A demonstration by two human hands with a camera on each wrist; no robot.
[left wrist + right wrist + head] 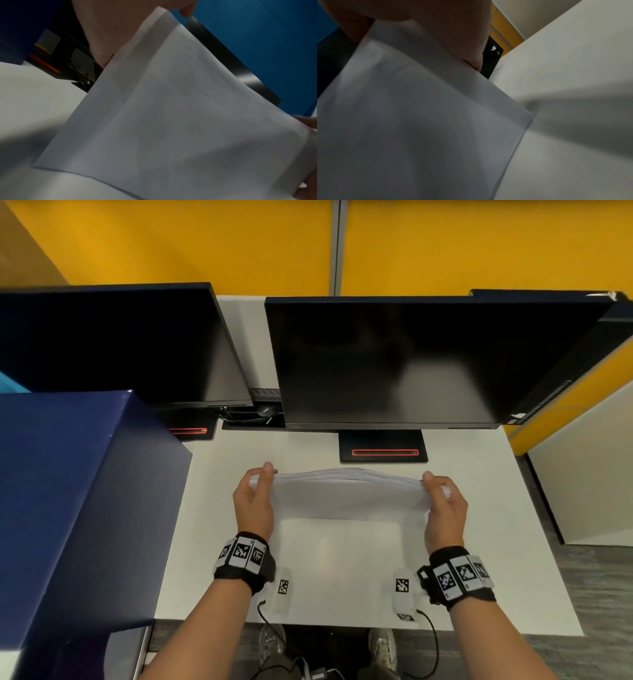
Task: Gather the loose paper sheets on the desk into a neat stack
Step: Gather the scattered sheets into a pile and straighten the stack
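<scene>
Head view, left to right: a dark blue box (78,508) stands at the left edge of the white worktop (486,542). Left monitor (113,344) behind it, screen dark. The left hand (254,501) grips the left end of the paper stack (346,491), thumb on top and fingers (253,477) curled round the edge. Stack is held upright on its long edge, lower edge at the worktop surface, in front of the centre monitor (394,361) and its stand base (383,451). Top edge bows slightly upward in the middle. The right hand (445,508) grips the right end the same way, fingers wrapped round the sheets. Marker wristbands on both wrists.

Left wrist view: sheets lean across the frame, lower edge meeting the worktop; edges not fully flush.

Right wrist view: same, blurred.
</scene>
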